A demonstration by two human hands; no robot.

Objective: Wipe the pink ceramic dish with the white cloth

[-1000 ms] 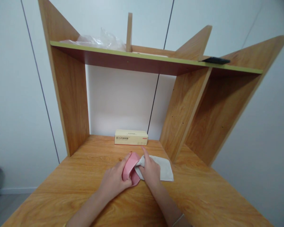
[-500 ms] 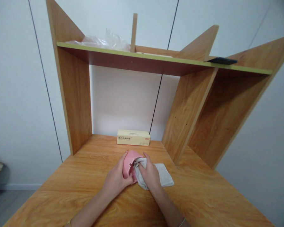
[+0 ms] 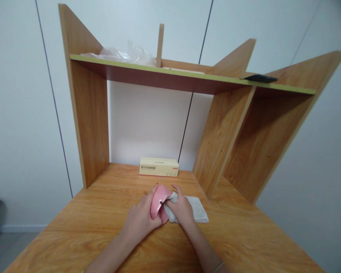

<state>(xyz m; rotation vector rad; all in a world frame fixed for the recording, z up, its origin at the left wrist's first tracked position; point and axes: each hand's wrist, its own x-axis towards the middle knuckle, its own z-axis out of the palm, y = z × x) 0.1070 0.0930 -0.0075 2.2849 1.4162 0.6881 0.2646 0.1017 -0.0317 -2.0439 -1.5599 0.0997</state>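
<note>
A pink hollow container with a small notch in its rim (image 3: pixel 158 200) is tilted on its side, its opening toward the right. My left hand (image 3: pixel 140 218) is wrapped round it, thumb near the lower edge and fingers over the far side. In my right hand (image 3: pixel 182 207) is a bunched part of a pale grey cloth (image 3: pixel 199 209), pressed at the container's opening. The rest of that cloth lies flat on the table to the right of the hand. The container's inside is mostly hidden.
A cream-coloured box with printed characters (image 3: pixel 159 167) lies at the back of the wooden desk (image 3: pixel 102 223). Above runs a shelf (image 3: pixel 187 76) bearing a clear plastic bag (image 3: pixel 127 54) and a dark flat object (image 3: pixel 260 78). Upright wooden panels (image 3: pixel 224 140) stand right.
The pink container has turned a little and shifted slightly right in my left hand. My right hand with the cloth has moved slightly, and less cloth shows below it. The view has tilted slightly.
</note>
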